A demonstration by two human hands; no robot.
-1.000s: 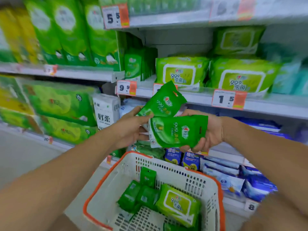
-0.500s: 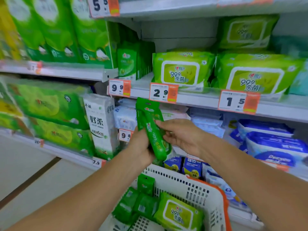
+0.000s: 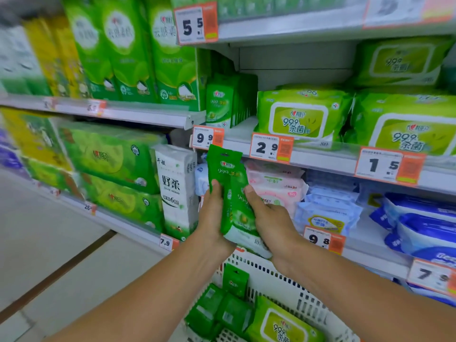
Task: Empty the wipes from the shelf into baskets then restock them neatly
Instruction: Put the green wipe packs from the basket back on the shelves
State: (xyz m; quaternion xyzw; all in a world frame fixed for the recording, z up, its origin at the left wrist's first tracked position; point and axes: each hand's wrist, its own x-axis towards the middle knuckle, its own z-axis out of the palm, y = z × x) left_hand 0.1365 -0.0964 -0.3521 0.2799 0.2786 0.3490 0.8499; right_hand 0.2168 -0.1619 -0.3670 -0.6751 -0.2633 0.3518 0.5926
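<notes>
Head view: "99.9" green wipes pack (image 3: 228,193)

Slim dark-green wipes packs (image 3: 228,193), stacked upright, pinched between left hand (image 3: 212,218) and right hand (image 3: 267,220) above the basket's (image 3: 291,290) far rim. More small packs (image 3: 222,309) and one large light-green pack (image 3: 281,324) lie inside. Upright slim packs (image 3: 222,104) stand at the shelf's (image 3: 320,156) left end, large packs (image 3: 301,114) beside them.

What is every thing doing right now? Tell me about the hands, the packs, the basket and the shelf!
Left hand: grips the held packs from the left.
Right hand: grips them from the right.
Held packs: upright, pressed together, above the basket.
Basket: holds several green packs.
Shelf row of small packs: standing upright, space behind it.
Large packs: lying flat on the shelf.
</notes>
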